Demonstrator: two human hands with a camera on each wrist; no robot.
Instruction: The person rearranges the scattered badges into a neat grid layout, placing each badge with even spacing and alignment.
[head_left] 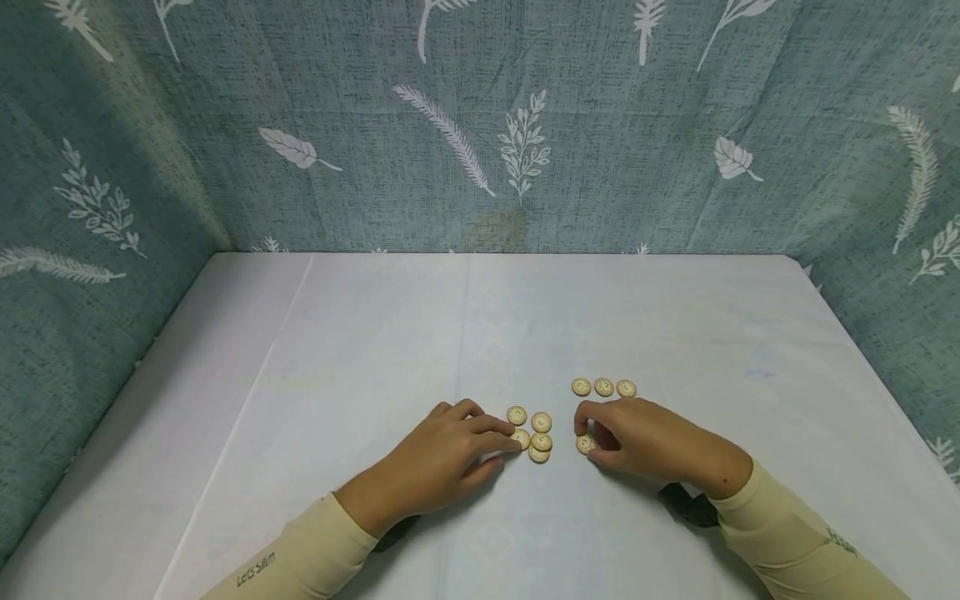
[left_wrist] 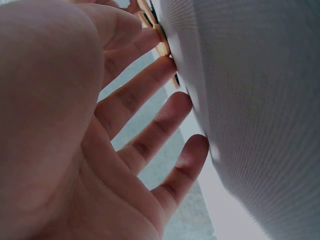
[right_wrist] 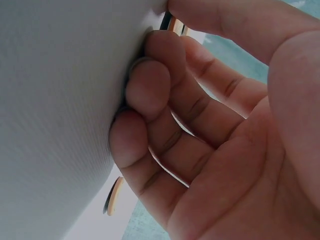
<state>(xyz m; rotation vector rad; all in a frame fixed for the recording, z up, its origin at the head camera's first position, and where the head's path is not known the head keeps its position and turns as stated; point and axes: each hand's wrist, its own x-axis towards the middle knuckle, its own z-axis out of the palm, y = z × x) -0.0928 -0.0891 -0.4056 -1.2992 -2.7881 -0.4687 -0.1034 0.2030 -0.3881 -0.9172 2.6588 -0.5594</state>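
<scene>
Left hand [head_left: 450, 458]: fingers loosely spread, tips touched near button [head_left: 522, 438]
Right hand [head_left: 637, 435]: curled, apparently pinched far button [head_left: 585, 445] between fingertips

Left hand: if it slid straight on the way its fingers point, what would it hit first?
Most likely the pale button right at the tips of the left hand's fingers, perhaps already touching; then the overlapping buttons just beyond. Exact contact is hard to judge.
</scene>
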